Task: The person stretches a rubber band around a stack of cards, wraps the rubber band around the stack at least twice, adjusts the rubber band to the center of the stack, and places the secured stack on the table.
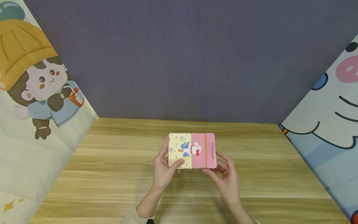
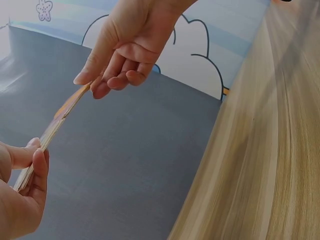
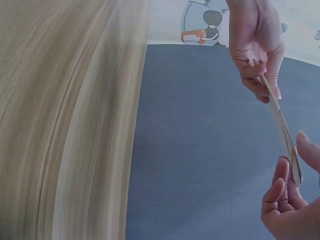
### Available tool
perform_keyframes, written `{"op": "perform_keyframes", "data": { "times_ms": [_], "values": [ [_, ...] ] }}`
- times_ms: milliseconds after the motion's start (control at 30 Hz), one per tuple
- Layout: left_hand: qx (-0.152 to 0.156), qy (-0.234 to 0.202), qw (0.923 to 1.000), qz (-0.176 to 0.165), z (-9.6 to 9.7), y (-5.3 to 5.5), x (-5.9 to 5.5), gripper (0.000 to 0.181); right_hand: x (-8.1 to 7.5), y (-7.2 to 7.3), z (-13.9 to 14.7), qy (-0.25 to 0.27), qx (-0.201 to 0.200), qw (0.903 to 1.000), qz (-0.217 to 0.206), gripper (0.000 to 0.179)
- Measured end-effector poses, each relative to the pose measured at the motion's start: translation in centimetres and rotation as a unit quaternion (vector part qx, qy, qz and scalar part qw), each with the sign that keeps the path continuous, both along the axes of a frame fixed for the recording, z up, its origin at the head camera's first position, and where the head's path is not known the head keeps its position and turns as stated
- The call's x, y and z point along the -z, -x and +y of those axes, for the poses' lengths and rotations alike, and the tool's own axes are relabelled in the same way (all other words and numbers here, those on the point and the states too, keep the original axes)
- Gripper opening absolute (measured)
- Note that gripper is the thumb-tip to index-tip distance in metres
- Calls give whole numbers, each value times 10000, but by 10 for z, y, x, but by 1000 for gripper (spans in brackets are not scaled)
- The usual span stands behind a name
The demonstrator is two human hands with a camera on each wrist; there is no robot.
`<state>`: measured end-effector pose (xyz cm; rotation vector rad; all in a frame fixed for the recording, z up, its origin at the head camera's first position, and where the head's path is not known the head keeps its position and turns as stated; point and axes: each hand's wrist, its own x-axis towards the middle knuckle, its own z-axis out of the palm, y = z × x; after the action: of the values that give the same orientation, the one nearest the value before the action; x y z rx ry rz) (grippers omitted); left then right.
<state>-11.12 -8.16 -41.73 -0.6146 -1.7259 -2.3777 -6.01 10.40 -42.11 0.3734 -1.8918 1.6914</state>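
A small notebook (image 1: 180, 140) is held spread flat above the table, its outer covers facing up in the head view. One half is cream yellow with small prints; the other is pink, crossed by an orange elastic band (image 1: 206, 143). Blue and white cartoon animals meet at the fold. My left hand (image 1: 163, 172) grips the yellow half, thumb on top and fingers beneath. At the pink half's right edge and lower corner, my right hand (image 1: 228, 182) holds on with thumb and fingers. Both wrist views show the notebook (image 2: 62, 117) edge-on, thin and tilted between the hands.
Below the hands lies a wood-grain table (image 1: 112, 174). A dark grey panel (image 1: 179, 62) stands along its back edge. Cartoon-printed sheets flank it, one with a child in a yellow hat (image 1: 25, 46) at left, one with a white figure (image 1: 330, 121) at right.
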Motion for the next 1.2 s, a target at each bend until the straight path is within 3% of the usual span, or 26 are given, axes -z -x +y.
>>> {"op": "perform_keyframes", "data": {
  "times_ms": [367,867,1100,1200],
  "values": [
    [-12,-71,9999,128,1,0,0,84,-2,-2,0,57,173,9995,-271,49],
    [30,47,9998,172,5,-2,3,84,-6,-5,-2,470,364,9925,-1066,51],
    [57,68,9997,216,9,-9,1,84,-8,-6,-6,466,292,9860,-1572,53],
    [-44,-42,9997,223,9,-10,-1,83,-6,-5,-7,540,245,9867,-1511,52]
  ]
}}
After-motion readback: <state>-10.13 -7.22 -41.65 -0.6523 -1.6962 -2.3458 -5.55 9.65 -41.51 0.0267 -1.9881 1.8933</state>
